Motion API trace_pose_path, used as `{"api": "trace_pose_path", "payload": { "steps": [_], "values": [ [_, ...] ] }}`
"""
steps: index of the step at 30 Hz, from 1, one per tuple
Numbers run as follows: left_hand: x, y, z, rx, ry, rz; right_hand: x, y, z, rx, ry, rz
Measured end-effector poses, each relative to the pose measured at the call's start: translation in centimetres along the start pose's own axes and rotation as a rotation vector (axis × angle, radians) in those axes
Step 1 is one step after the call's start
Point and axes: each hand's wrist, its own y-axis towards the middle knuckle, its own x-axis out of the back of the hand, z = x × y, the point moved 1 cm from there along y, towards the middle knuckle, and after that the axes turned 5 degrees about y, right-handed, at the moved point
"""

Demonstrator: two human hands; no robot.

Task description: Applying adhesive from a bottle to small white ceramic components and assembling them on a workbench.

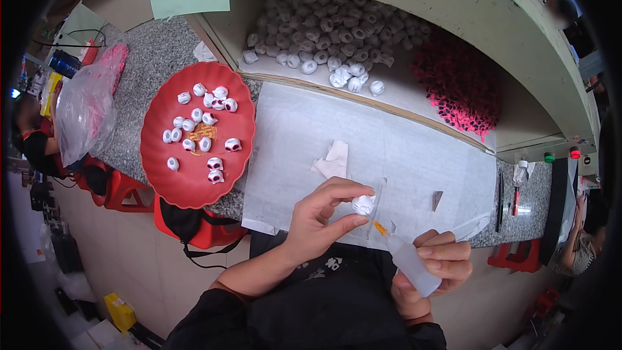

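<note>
Between thumb and fingers, my left hand (319,216) pinches a small white hollow piece (364,205), rounded like those in the tray. My right hand (435,264) is wrapped around a translucent white squeeze bottle (414,264), tilted so that its orange nozzle tip (380,227) points up and left toward the white piece. A small gap seems to lie between tip and piece. Both hands hover over the near edge of a white-covered work surface (285,149). To the left, a red scalloped tray (162,104) holds several white pieces (197,115), some with pink and black parts (215,176).
Behind the work surface, a shelf bin holds a heap of white pieces (337,26) beside a pile of pink-and-black parts (453,84). A crumpled white tissue (334,159) and a small dark metal blade (437,200) lie on the surface. Red stools (129,192) stand below.
</note>
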Motion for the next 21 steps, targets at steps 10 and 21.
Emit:
{"api": "trace_pose_path", "payload": {
  "steps": [10, 21],
  "values": [
    [1.2, 0.7, -0.2, 0.018, -0.090, -0.103, 1.8, 1.5, -2.2, -0.033, -0.098, -0.135],
    [2.6, 1.0, -1.1, -0.022, -0.087, -0.243, 6.7, 13.1, -15.4, -0.320, -0.583, 0.174]
  ]
}}
